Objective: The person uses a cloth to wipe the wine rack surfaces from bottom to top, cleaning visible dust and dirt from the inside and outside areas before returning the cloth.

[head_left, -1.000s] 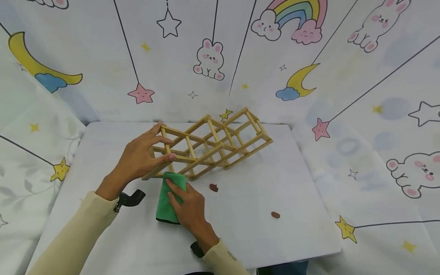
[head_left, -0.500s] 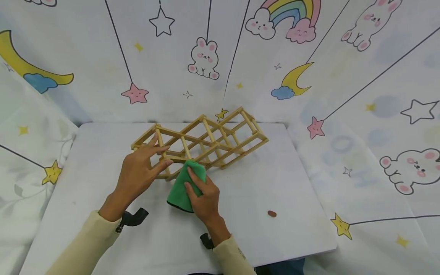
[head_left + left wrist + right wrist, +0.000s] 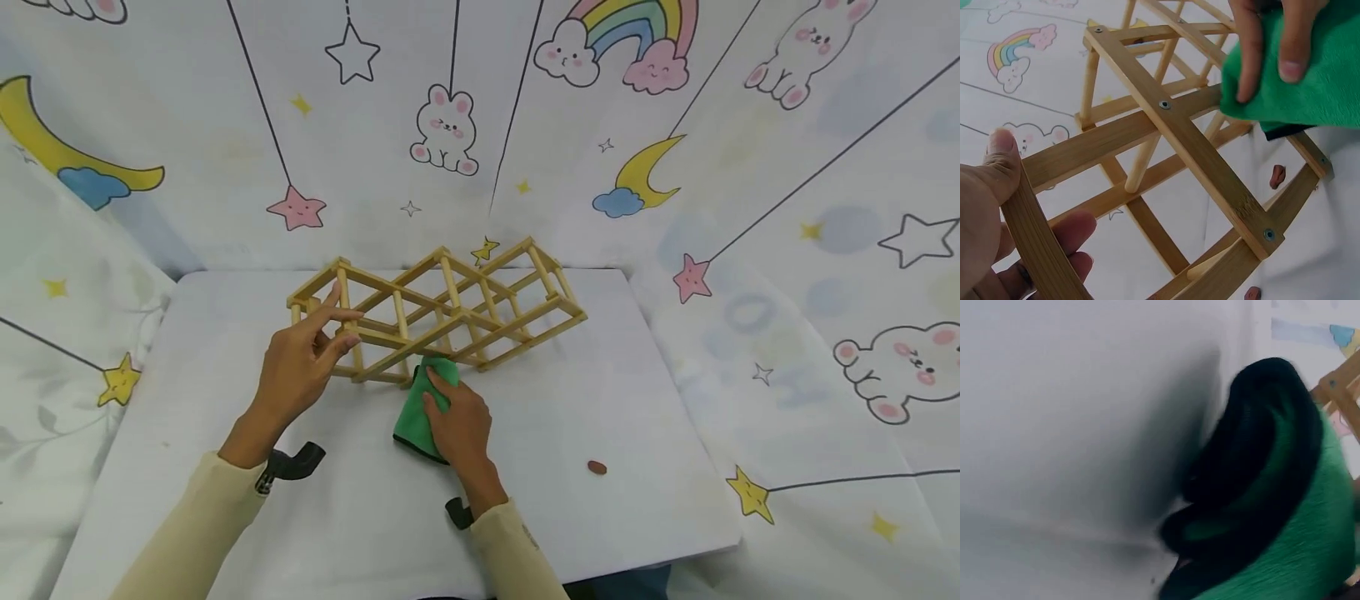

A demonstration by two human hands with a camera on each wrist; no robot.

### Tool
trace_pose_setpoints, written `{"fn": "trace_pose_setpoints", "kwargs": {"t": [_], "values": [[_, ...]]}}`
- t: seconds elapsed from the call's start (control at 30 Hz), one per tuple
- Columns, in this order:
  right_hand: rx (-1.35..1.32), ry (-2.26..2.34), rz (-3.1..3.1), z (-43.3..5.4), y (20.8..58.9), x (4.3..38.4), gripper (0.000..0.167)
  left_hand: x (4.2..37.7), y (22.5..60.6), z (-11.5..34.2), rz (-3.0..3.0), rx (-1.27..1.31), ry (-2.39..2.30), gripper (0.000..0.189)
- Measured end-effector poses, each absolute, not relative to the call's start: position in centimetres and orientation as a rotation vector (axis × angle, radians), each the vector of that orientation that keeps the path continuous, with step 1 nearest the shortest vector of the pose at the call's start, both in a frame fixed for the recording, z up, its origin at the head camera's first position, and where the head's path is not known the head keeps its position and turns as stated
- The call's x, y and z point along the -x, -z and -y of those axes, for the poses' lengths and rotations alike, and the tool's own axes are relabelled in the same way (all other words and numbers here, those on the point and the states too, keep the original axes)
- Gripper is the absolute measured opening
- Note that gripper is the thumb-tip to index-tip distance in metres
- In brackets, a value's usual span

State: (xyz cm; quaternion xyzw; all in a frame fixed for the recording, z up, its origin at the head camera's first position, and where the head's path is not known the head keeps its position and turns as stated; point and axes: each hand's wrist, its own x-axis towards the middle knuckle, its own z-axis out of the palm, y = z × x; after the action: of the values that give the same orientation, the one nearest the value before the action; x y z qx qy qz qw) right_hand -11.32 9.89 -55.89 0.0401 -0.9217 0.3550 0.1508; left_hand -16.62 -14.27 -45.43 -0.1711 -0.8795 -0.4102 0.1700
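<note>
A light wooden wine rack [image 3: 456,317], made of crossed slats and round dowels, stands at the back of the white tabletop. My left hand [image 3: 298,354] grips its left end; in the left wrist view the thumb [image 3: 1002,153] and fingers lie around a slat. A folded green cloth [image 3: 422,425] with black edging is in my right hand [image 3: 463,417], at the rack's lower front slats. In the left wrist view two right-hand fingers press on the cloth [image 3: 1316,94]. The right wrist view shows the cloth's layered dark edge [image 3: 1279,456], and the hand is mostly hidden.
A small brown piece [image 3: 597,467] lies on the white tabletop [image 3: 637,392] at right. In the left wrist view another brown piece [image 3: 1277,176] lies near the rack. A white cloth backdrop [image 3: 210,125] with cartoon prints rises behind and beside the tabletop.
My right hand has moved the green cloth rightward along the rack's front. My left hand has shifted its hold at the left end. One brown piece is now hidden in the head view.
</note>
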Motion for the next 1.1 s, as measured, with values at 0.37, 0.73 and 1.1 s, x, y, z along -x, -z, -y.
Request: {"fn": "trace_pose_setpoints", "kwargs": {"t": [0.37,0.73,1.1], "values": [[-0.179,-0.995,2.480,-9.0,56.5,11.9,0.047,17.0,45.0,14.2,2.536,0.491,1.185,0.040],[-0.276,-1.169,2.368,-9.2,56.1,12.1,0.052,17.0,45.0,14.4,2.556,0.484,1.143,0.049],[-0.104,-1.597,2.380,-9.5,55.9,12.2,0.055,16.8,45.2,14.3,2.573,0.475,1.143,0.048]]}}
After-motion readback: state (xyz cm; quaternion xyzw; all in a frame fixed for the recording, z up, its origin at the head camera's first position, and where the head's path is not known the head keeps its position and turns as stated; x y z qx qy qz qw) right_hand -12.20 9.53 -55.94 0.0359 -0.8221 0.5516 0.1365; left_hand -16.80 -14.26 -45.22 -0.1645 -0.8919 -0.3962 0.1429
